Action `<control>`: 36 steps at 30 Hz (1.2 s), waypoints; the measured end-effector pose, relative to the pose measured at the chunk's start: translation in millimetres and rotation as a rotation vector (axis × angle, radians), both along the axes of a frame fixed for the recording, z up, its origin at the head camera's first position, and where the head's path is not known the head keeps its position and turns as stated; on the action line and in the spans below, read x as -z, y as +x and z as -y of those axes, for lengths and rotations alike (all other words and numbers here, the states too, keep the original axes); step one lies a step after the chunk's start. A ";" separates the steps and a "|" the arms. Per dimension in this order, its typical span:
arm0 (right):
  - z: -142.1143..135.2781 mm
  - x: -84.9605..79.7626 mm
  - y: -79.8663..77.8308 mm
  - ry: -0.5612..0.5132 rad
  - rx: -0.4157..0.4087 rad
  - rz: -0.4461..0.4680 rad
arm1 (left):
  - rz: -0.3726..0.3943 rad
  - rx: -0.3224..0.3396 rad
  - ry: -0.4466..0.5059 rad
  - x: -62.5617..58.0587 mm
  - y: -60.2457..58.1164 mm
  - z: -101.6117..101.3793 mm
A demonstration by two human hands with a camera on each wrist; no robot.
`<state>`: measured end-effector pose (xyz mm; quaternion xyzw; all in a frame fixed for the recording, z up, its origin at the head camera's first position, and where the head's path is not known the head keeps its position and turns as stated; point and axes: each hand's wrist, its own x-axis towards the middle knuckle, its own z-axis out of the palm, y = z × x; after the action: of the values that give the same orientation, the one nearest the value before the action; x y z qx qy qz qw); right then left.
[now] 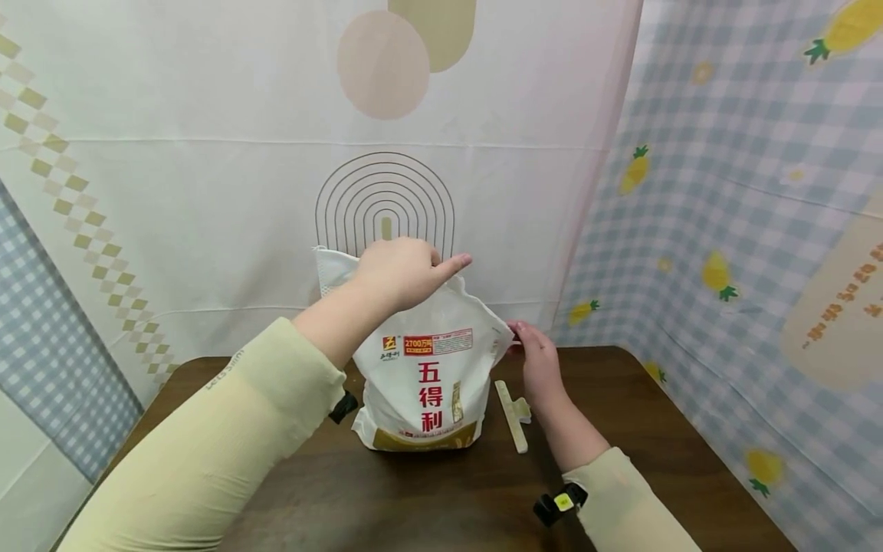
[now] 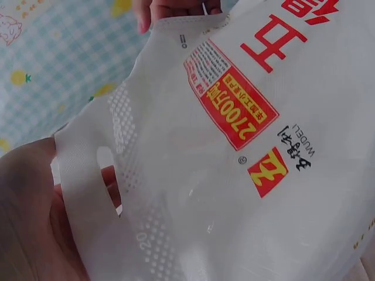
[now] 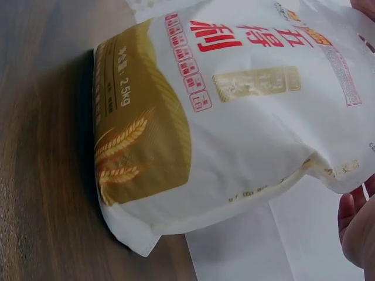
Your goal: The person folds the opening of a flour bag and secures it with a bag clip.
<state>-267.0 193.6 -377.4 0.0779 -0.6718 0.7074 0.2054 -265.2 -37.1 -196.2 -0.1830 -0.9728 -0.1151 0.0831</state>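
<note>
A white flour bag (image 1: pixel 441 330) with red lettering and a gold base stands on the brown table (image 1: pixel 386 506). My left hand (image 1: pixel 400 272) holds its top edge, with the thumb stretched out to the right. In the left wrist view, the fingers of that hand (image 2: pixel 29 205) lie behind the bag's top strip and show through the handle slot. My right hand (image 1: pixel 541 364) pinches the bag's upper right corner. Beside the bag, under the right forearm, lies a pale bag clip (image 1: pixel 512 418). My left forearm hides part of the bag's left side.
A white patterned cloth (image 1: pixel 207 215) hangs behind the table. On the right hangs a blue checked cloth (image 1: pixel 690 192) with pineapples. Both wrists carry black straps, the right one (image 1: pixel 560 502) with a yellow tag.
</note>
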 end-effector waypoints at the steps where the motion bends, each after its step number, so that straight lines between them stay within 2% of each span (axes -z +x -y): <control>1: 1.1 -0.9 -0.3 -0.018 -0.001 0.011 | -0.007 -0.004 0.002 0.2 0.4 -1.2; 4: 2.5 -2.2 -1.7 -0.055 -0.010 0.039 | -0.024 -0.002 0.005 0.7 0.7 -3.5; 9: 1.9 -5.2 -3.2 -0.039 -0.099 0.084 | -0.011 0.013 -0.052 1.7 1.0 -3.2; 14: 1.2 -8.6 -3.5 0.013 -0.152 0.125 | -0.007 0.019 -0.114 3.8 2.8 -0.4; 22: 2.4 -15.6 -4.8 0.170 -0.197 0.207 | -0.021 0.015 -0.106 7.8 3.1 4.7; 25: 4.9 -16.7 -6.3 0.233 -0.194 0.239 | -0.018 0.019 -0.095 9.9 2.4 6.1; 28: 7.7 -14.3 -8.7 0.319 -0.189 0.230 | -0.020 0.028 -0.087 11.3 1.1 7.5; 32: 11.5 -11.1 -9.3 0.412 -0.138 0.196 | -0.026 0.047 -0.088 10.7 0.2 9.0; 36: 13.3 -9.8 -9.3 0.453 -0.069 0.175 | -0.018 0.062 -0.092 8.2 1.1 9.9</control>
<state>-276.4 180.3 -367.6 0.0833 -0.8255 0.5493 0.0995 -264.1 -47.0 -204.4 -0.2178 -0.9702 -0.0709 0.0797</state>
